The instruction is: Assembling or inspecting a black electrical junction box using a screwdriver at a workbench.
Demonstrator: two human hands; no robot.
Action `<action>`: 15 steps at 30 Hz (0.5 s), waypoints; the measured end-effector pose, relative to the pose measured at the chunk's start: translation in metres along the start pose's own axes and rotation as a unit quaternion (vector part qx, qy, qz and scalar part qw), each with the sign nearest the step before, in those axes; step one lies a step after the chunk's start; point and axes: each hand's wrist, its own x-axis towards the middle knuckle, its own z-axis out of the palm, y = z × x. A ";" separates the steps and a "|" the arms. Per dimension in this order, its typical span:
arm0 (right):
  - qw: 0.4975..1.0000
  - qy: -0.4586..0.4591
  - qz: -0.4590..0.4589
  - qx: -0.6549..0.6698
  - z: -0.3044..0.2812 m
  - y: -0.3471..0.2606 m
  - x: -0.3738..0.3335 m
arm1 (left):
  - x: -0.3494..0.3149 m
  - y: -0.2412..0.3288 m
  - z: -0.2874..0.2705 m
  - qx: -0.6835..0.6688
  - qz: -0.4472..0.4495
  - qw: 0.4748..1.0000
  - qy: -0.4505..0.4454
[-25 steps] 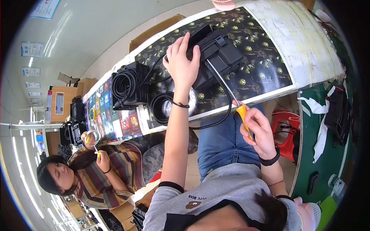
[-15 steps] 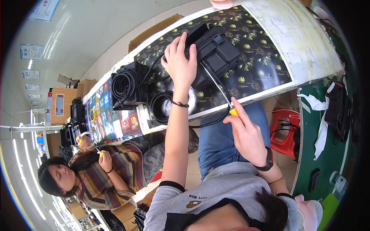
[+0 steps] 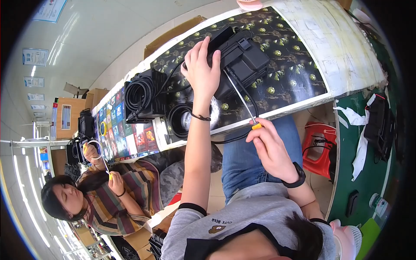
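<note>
yellow screwdriver handle (image 3: pixel 257 126) and right hand (image 3: pixel 276 155) shifted left since earlier | right thumb and fingers pinching handle | shaft (image 3: pixel 240 96) slants up-left from them toward black case (image 3: pixel 249 60) on table (image 3: pixel 344 52) | left hand (image 3: pixel 201 74) spread over case's left side, nearer shaft tip than right

Room lies right of the case (image 3: pixel 250 53); cable coils (image 3: pixel 149 93) obstruct leftward.

The left hand (image 3: pixel 202 73) lies far forward, thumb (image 3: pixel 216 60) splayed; the right hand (image 3: pixel 275 154) curls its fingers (image 3: pixel 266 126).
</note>
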 end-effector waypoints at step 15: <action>0.686 -0.007 0.332 0.647 -0.003 -0.006 -0.007 | 0.001 -0.015 -0.003 -0.092 0.027 0.995 0.036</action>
